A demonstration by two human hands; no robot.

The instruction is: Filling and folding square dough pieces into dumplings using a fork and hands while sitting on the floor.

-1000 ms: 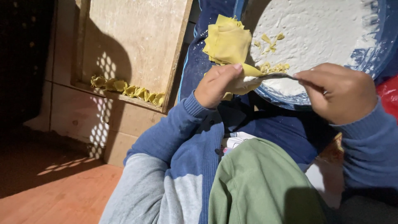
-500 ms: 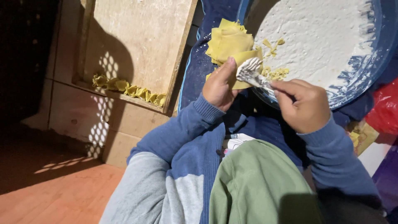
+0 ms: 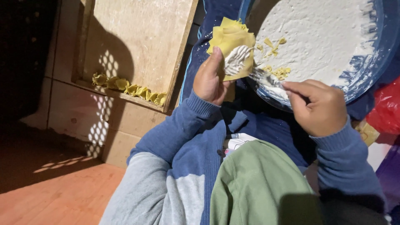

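My left hand (image 3: 210, 79) holds a yellow dough square (image 3: 237, 56) flat on its fingers, with a smear of white filling in its middle. Behind it a small stack of yellow dough squares (image 3: 227, 29) rests by the rim of a big blue bowl (image 3: 377, 54). My right hand (image 3: 318, 106) grips a metal spoon (image 3: 264, 77) whose tip touches the lower right edge of the held square. The bowl is full of white filling (image 3: 321, 39), with a few yellow scraps (image 3: 277, 71) on it.
A wooden board (image 3: 141, 41) leans at the left, with a row of folded yellow dumplings (image 3: 129, 88) along its lower edge. A red plastic bag (image 3: 385, 108) lies at the right. My blue sleeves and green garment (image 3: 258, 187) fill the foreground above a reddish floor (image 3: 62, 196).
The held square has turned face up and now carries white filling. My right hand has drawn the spoon back down and right, off the square's middle.
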